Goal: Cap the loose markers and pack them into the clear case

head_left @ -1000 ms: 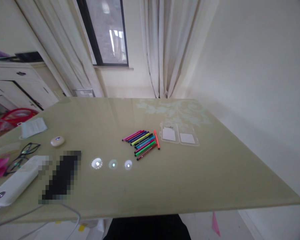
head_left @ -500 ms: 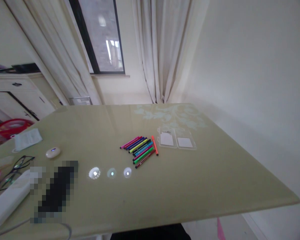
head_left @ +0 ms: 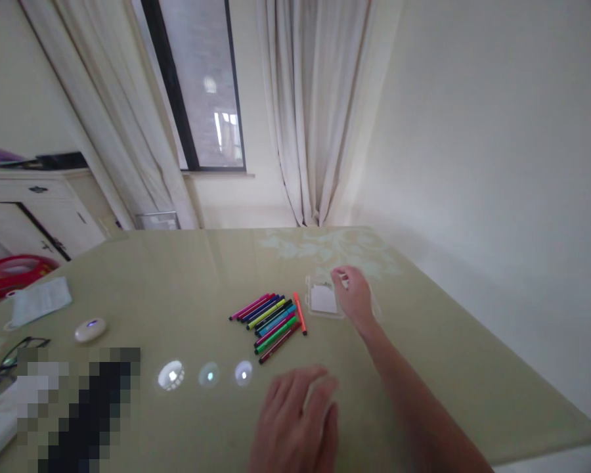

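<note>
My right hand (head_left: 354,294) reaches over the clear plastic case (head_left: 326,313) and covers much of its right half. Its thumb and fingers are curled together near the case's middle; whether they grip anything is hidden. White cards (head_left: 324,299) show in the left half. Lower down, my left hand (head_left: 295,417) hovers over the near part of the table, slightly blurred, fingers loosely bent and apart, with nothing visible in it. Beyond it lies a row of several coloured felt-tip pens (head_left: 270,322), side by side. An orange pen (head_left: 300,314) lies across their right ends, beside the case.
On the left of the table (head_left: 177,282) are a face mask (head_left: 42,301), a white rounded gadget (head_left: 90,330), glasses (head_left: 10,361), a long white object (head_left: 0,420) and a blurred-out dark item (head_left: 86,414). A wall (head_left: 497,197) runs along the right.
Both hands have come into view from below, the right one reaching the case. The camera has tilted up a little, so the table sits lower. Pens lie as before.
</note>
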`<control>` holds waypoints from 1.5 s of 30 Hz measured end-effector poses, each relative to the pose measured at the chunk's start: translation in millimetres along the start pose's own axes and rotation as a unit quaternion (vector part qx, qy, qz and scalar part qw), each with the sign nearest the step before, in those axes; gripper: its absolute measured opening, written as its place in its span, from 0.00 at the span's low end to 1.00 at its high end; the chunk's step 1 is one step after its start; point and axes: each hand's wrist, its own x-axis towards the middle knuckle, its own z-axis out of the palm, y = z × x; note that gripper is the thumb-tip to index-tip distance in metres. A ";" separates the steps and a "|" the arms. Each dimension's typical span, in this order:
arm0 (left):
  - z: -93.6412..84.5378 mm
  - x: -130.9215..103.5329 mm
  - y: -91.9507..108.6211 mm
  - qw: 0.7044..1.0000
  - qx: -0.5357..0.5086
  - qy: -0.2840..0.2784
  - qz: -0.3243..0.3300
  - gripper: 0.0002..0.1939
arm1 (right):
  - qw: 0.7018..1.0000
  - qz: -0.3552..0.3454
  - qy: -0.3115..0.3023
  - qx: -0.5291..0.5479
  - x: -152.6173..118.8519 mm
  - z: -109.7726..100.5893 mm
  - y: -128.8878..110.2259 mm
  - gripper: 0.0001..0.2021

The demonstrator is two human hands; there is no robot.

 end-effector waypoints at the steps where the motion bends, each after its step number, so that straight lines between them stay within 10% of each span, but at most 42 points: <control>1: 7.9 9.8 -11.3 1.000 0.012 -0.015 -0.021 0.16 | 1.000 0.004 -0.011 -0.017 -5.9 13.9 7.3 0.13; 10: 66.1 43.8 -107.8 0.983 0.072 -0.171 0.000 0.30 | 0.984 0.030 -0.115 -0.136 -30.1 29.1 50.6 0.16; 22: 62.2 50.8 -182.2 0.985 0.061 -0.162 0.016 0.21 | 0.981 0.015 -0.178 -0.073 -34.0 27.6 27.7 0.13; 45: 51.5 54.8 -189.2 0.975 0.019 -0.156 0.156 0.13 | 0.980 -0.007 -0.194 -0.039 -43.8 31.9 8.6 0.16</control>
